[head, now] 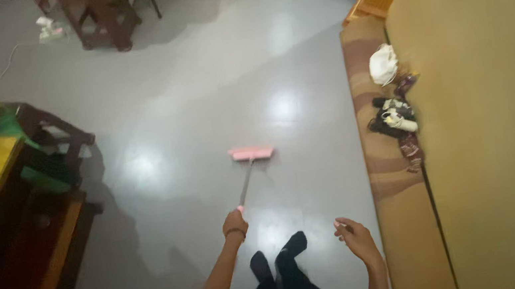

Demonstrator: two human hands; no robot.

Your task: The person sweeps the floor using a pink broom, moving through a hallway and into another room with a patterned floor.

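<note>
floor (195, 86) – grey, glossy | pink broom head (251, 154) resting on it | patterned rug (388, 173) – along wall

Room interior, seen from above
Glossy grey floor (196, 92) reflecting light, plain beige wall (504, 130), dark wooden chair (102, 15), patterned brown runner rug (398, 212)

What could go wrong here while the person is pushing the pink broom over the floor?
1. Only the left hand grips the broom; the right hand is free, so control may be weak.
2. The floor shines, so feet in black socks might slip.
3. A white cable lies far ahead and could snag the broom.
</note>
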